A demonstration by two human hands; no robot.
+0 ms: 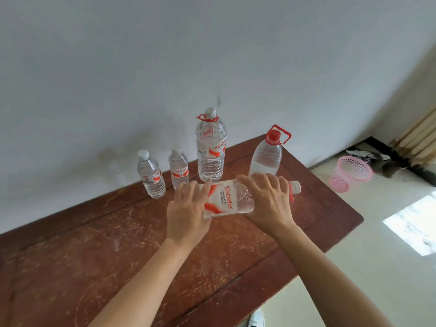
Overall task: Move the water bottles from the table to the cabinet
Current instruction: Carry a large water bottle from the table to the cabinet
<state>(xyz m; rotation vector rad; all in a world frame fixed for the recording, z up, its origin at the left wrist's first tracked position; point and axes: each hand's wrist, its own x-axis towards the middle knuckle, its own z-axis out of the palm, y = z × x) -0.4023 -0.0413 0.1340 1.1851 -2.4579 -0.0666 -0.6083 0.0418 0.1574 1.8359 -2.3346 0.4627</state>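
Note:
A large clear water bottle point(227, 199) with a red-and-white label lies on its side, cap pointing right, held in both my hands over the brown wooden table point(99, 251). My left hand point(188, 208) grips its base end and my right hand point(269, 199) grips its shoulder near the neck. Behind it, along the wall, stand two small bottles point(151, 177) point(178, 169), a tall bottle point(210, 147) with a red handle ring, and a bottle with a red cap and handle point(267, 154). No cabinet is in view.
A white wall runs behind the table. To the right the table ends at a pale tiled floor, where a pink plastic basket point(351, 173) stands near a dark, stained corner. A white shoe point(257, 318) shows at the bottom edge.

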